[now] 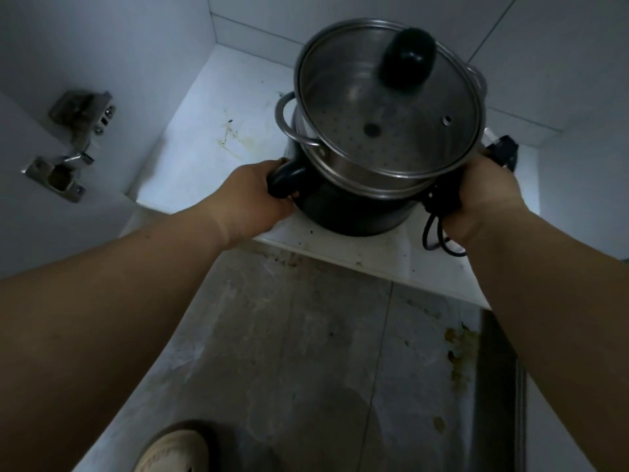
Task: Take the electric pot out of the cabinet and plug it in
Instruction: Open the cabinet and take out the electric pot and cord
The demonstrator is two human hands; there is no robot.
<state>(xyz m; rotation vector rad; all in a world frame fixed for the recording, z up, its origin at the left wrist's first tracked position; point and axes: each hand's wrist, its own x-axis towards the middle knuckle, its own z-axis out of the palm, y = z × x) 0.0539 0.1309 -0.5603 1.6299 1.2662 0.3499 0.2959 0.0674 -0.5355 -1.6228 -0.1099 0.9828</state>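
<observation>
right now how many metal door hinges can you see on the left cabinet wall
2: an upper metal hinge fixed to the white cabinet side wall, and a lower metal hinge just below it. More may sit out of view.

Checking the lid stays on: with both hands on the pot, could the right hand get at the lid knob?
Probably not yet: the right hand grips the pot side and cord; the knob itself stands unobstructed.

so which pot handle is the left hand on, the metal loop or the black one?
The black handle on the dark base; left hand wraps it. The metal loop above, on the steamer tier, is untouched.
</observation>
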